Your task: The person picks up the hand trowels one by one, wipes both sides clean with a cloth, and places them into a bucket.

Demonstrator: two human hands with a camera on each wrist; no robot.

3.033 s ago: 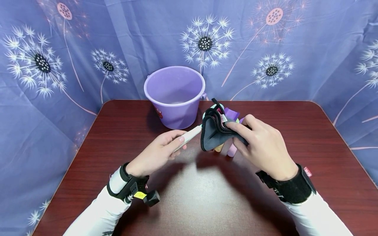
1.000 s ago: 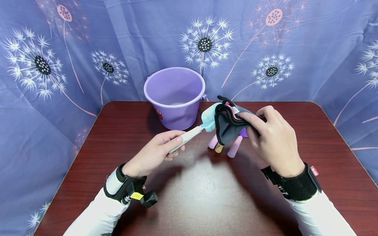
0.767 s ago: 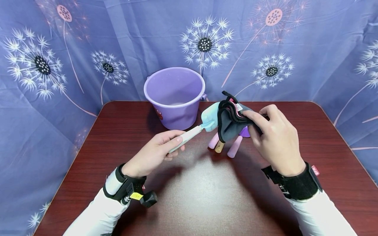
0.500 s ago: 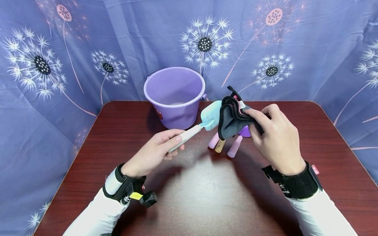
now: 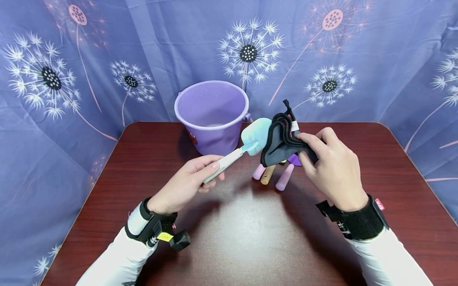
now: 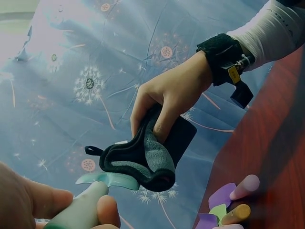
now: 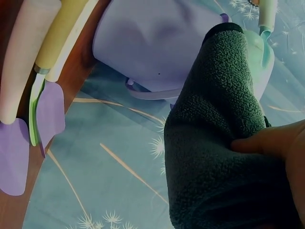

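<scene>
My left hand [image 5: 186, 178] grips the pale handle of a small trowel [image 5: 255, 137], thumb on top. Its light blue blade tilts up and to the right. Between thumb and fingers, my right hand [image 5: 334, 167] pinches a folded grey cloth [image 5: 279, 147] with black edging, a hanging loop and a white tag. The cloth overlaps the blade's right edge in the head view. In the left wrist view, its fold [image 6: 157, 179] lies against the blade [image 6: 114, 180]. The right wrist view shows the fluffy cloth [image 7: 214, 124] hiding part of the blade [image 7: 259, 59].
A purple bucket [image 5: 218, 141] stands at the back of the dark red table [image 5: 143, 159]. Behind the cloth lie several more trowels; a pink handle [image 5: 285, 177] and a wooden one [image 5: 267, 174] point toward me. A blue dandelion curtain [image 5: 161, 47] hangs behind.
Three seconds ago the cloth covered most of the trowel's blade. It has since shifted right and uncovered the blade. In the last half second the trowel's blade has risen slightly.
</scene>
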